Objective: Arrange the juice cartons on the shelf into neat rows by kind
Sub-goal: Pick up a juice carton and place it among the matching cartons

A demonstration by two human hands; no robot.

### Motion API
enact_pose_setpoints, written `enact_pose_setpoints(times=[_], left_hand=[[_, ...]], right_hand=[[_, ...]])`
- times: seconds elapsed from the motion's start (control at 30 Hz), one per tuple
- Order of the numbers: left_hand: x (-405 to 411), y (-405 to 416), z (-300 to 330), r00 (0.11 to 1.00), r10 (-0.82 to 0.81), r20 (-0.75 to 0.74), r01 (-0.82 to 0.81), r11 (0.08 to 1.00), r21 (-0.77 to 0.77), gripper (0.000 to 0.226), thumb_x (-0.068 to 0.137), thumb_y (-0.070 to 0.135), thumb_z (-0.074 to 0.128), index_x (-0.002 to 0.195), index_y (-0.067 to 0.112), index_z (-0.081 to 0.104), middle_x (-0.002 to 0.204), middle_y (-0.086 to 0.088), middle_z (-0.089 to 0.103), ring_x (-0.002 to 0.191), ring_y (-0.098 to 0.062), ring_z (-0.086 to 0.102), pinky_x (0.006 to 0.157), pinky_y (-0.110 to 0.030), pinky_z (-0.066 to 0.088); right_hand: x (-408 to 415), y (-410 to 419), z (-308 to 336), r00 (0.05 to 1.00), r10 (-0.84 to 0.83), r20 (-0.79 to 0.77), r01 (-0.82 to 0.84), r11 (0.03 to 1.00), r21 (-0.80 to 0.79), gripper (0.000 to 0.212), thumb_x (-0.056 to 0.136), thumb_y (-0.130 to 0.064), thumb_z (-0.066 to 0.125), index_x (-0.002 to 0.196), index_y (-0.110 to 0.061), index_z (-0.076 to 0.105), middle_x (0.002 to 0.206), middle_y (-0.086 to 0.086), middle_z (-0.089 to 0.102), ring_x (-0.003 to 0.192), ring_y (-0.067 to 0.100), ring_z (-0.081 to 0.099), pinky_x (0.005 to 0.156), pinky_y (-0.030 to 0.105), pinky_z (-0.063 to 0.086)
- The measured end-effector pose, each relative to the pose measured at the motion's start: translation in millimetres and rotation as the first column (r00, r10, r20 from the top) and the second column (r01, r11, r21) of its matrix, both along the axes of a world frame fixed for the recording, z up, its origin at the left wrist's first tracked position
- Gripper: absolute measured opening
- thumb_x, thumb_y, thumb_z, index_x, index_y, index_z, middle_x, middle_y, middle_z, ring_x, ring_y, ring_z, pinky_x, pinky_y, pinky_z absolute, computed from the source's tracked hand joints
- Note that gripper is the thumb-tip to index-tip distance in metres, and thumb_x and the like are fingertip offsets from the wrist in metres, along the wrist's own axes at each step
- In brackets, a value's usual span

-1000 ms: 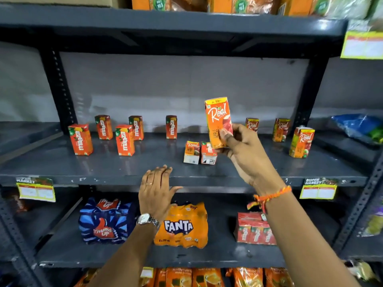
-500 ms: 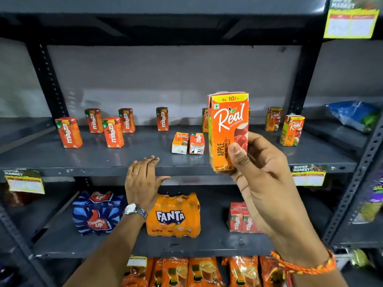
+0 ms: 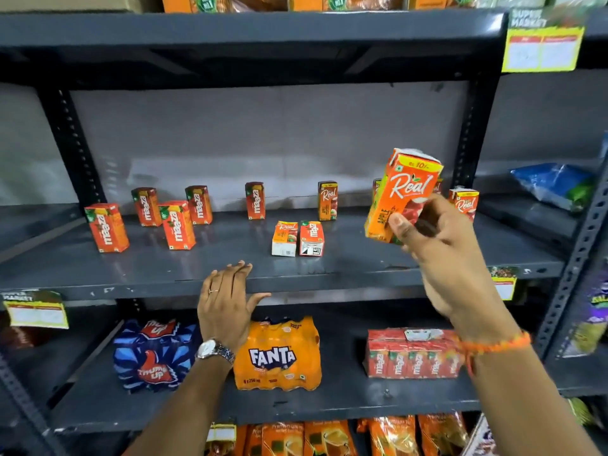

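1. The right hand (image 3: 441, 255) has its fingers (image 3: 399, 225) clamped on a tilted Real apple carton (image 3: 403, 192), held in the air over the shelf (image 3: 230, 271) at 3 o'clock.
2. The left hand (image 3: 227, 301) rests flat on the shelf's front edge at 6 o'clock, fingers together, holding nothing.
3. Five Maaza cartons (image 3: 107, 227) stand scattered toward 9 o'clock.
4. Two cartons (image 3: 297, 238) lie at the centre, touching.

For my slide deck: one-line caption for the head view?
Right hand holds a Real carton above the shelf; left hand rests on its edge.
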State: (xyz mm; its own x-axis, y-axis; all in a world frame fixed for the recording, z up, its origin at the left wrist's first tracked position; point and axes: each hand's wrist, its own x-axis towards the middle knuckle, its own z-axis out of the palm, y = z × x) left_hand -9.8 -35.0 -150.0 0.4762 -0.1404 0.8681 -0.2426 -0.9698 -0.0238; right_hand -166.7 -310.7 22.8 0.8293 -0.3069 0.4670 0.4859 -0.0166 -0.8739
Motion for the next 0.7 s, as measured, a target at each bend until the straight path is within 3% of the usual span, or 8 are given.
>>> enact_pose_setpoints(times=[0.07, 0.13, 0.27, 0.37, 0.5, 0.63, 0.7], left_hand=[[0, 1, 0, 1.0, -0.013, 0.006, 0.013, 1.0, 0.007, 0.062, 0.087, 0.059, 0.053, 0.123, 0.01, 0.061, 0.124, -0.009, 0.067, 0.115, -0.03, 0.062, 0.106, -0.044, 0.039], [0, 1, -1, 1.0, -0.024, 0.001, 0.024, 1.0, 0.01, 0.06, 0.086, 0.057, 0.058, 0.124, 0.01, 0.06, 0.124, -0.009, 0.067, 0.116, -0.03, 0.062, 0.107, -0.044, 0.038], [0, 2, 1, 0.999, -0.041, -0.022, 0.041, 0.999, -0.002, 0.06, 0.087, 0.056, 0.058, 0.126, 0.011, 0.059, 0.127, -0.008, 0.065, 0.119, -0.029, 0.06, 0.109, -0.043, 0.036], [-1, 3, 2, 0.999, -0.053, -0.01, 0.053, 0.999, -0.012, 0.061, 0.089, 0.058, 0.051, 0.126, 0.01, 0.06, 0.127, -0.009, 0.066, 0.118, -0.03, 0.06, 0.108, -0.043, 0.036], [0, 3, 2, 0.997, -0.072, 0.006, 0.072, 0.997, -0.018, 0.061, 0.088, 0.058, 0.053, 0.125, 0.009, 0.061, 0.126, -0.01, 0.066, 0.116, -0.03, 0.061, 0.107, -0.044, 0.037], [1, 4, 1, 0.998, -0.068, 0.001, 0.068, 0.997, -0.02, 0.061, 0.088, 0.058, 0.055, 0.126, 0.01, 0.06, 0.127, -0.009, 0.066, 0.118, -0.03, 0.06, 0.108, -0.044, 0.037], [1, 4, 0, 0.998, -0.069, 0.009, 0.069, 0.997, -0.026, 0.061, 0.087, 0.058, 0.056, 0.126, 0.01, 0.06, 0.127, -0.009, 0.066, 0.118, -0.03, 0.06, 0.107, -0.044, 0.037]], right_hand=[[25, -18, -1, 0.99, -0.136, -0.026, 0.132, 0.986, -0.106, 0.022, 0.085, -0.005, 0.07, 0.102, -0.017, 0.062, 0.091, -0.004, 0.071, 0.077, -0.003, 0.069, 0.071, 0.013, 0.052], [53, -39, -7, 0.974, -0.203, -0.095, 0.185, 0.968, -0.167, 0.026, 0.083, -0.001, 0.072, 0.103, -0.014, 0.063, 0.084, -0.006, 0.069, 0.067, -0.006, 0.067, 0.065, 0.01, 0.054], [107, -75, -23, 0.92, -0.314, -0.236, 0.245, 0.928, -0.28, 0.029, 0.078, 0.001, 0.077, 0.104, -0.004, 0.065, 0.084, 0.0, 0.069, 0.087, 0.019, 0.068, 0.082, 0.032, 0.058], [131, -93, -30, 0.879, -0.38, -0.287, 0.27, 0.894, -0.357, 0.037, 0.079, -0.001, 0.077, 0.114, 0.002, 0.066, 0.106, 0.012, 0.073, 0.099, 0.024, 0.068, 0.094, 0.041, 0.055], [142, -104, -34, 0.841, -0.443, -0.311, 0.3, 0.86, -0.413, 0.037, 0.083, -0.005, 0.074, 0.119, 0.0, 0.065, 0.121, 0.012, 0.07, 0.109, 0.023, 0.065, 0.092, 0.031, 0.05], [146, -110, -40, 0.814, -0.456, -0.36, 0.287, 0.855, -0.433, 0.044, 0.082, -0.007, 0.074, 0.124, 0.0, 0.062, 0.126, 0.012, 0.068, 0.12, 0.027, 0.062, 0.102, 0.035, 0.048], [145, -110, -43, 0.807, -0.482, -0.34, 0.291, 0.827, -0.48, 0.043, 0.082, -0.009, 0.075, 0.123, -0.003, 0.064, 0.123, 0.011, 0.069, 0.118, 0.026, 0.063, 0.1, 0.033, 0.046]])
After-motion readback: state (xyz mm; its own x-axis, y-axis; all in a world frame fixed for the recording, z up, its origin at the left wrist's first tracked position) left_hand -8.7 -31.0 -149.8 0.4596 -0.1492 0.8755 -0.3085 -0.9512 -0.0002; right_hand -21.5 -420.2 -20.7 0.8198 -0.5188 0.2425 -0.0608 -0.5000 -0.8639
